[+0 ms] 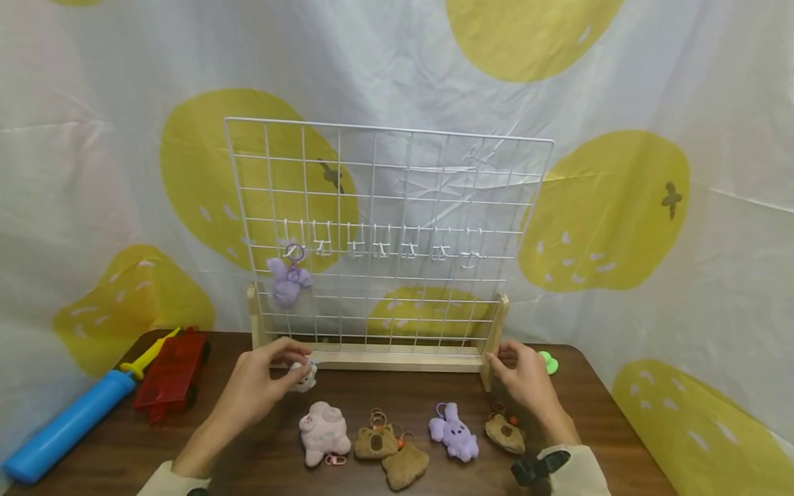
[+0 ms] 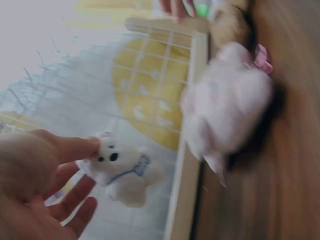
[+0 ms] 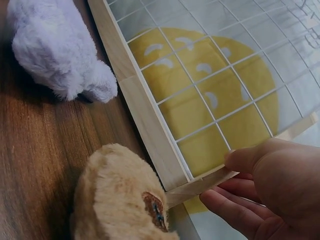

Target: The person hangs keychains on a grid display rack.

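Note:
My left hand [image 1: 263, 379] pinches a small white plush bear [image 2: 131, 180] by its head between thumb and fingers, low in front of the rack's left end. The bear has a dark nose and a blue band with letters. My right hand [image 1: 528, 379] holds the right wooden upright [image 3: 215, 181] of the white wire grid rack [image 1: 391, 241], thumb on one side and fingers on the other. A purple plush keychain [image 1: 287, 286] hangs from the leftmost hook of the rack. Further right along the grid sit several bare white hooks [image 1: 409, 249].
On the brown table [image 1: 260, 455] lie a pink plush [image 1: 324, 434], two brown plush keychains [image 1: 375, 443] side by side, a purple rabbit plush [image 1: 455, 434] and another brown plush [image 1: 505, 432]. A blue-yellow pump toy [image 1: 74, 424] and a red cart [image 1: 172, 375] lie left; a green item [image 1: 549, 363] lies right.

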`<state>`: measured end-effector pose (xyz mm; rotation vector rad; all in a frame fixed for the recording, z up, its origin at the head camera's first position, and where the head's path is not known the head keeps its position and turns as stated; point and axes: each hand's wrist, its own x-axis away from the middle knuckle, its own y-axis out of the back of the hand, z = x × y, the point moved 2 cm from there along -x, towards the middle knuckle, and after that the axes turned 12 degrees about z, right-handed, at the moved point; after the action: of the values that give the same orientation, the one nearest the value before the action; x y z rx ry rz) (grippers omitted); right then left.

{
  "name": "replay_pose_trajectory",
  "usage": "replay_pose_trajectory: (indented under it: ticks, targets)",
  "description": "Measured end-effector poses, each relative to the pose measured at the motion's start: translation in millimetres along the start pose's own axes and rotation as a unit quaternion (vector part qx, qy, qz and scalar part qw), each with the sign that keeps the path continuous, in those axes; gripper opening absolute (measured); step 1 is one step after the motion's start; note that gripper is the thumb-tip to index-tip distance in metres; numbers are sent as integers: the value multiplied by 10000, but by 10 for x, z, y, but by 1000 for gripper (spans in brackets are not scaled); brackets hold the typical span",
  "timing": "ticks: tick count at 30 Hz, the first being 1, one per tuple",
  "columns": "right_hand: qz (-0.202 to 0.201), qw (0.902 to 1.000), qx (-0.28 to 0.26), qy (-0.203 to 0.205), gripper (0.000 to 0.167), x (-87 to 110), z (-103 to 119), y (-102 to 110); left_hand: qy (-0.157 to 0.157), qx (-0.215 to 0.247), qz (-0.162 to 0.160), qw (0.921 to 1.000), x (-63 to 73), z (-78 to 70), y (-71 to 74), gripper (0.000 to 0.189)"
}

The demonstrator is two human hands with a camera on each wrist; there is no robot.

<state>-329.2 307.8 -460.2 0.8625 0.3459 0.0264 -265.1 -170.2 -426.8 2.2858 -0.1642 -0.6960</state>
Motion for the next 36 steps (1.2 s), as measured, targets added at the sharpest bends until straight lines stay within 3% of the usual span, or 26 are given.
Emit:
replay_pose_trajectory:
  ticks: [10, 14, 17, 20, 24, 32, 36]
  targets:
    - [13, 10000, 19, -5, 15, 7, 4, 2, -348, 336, -846, 9952, -230, -313, 112, 24]
    - [-22, 10000, 68, -54, 15, 2, 12, 13, -437, 896, -1038, 9896, -330, -440, 126, 27]
    - [-17, 9999, 73, -78, 16, 2, 17, 16, -536, 1716, -1166, 9768, -402, -534, 149, 23]
    - [29, 10000, 62, -47, 16, 8, 10, 11, -637, 2493, -1417, 9559, -465, -624, 175, 17]
    - [2, 10000, 35, -58, 15, 15, -2, 2, -746, 2941, -1866, 9344, -546, -734, 201, 15]
    - [26, 9999, 126, -27, 17, 11, -4, -9, -1288, 2835, -2575, 9147, -698, -893, 200, 18]
    - [20, 10000, 66, -46, 17, 14, 2, -10, -1250, 2783, -2612, 9158, -739, -904, 188, 19]
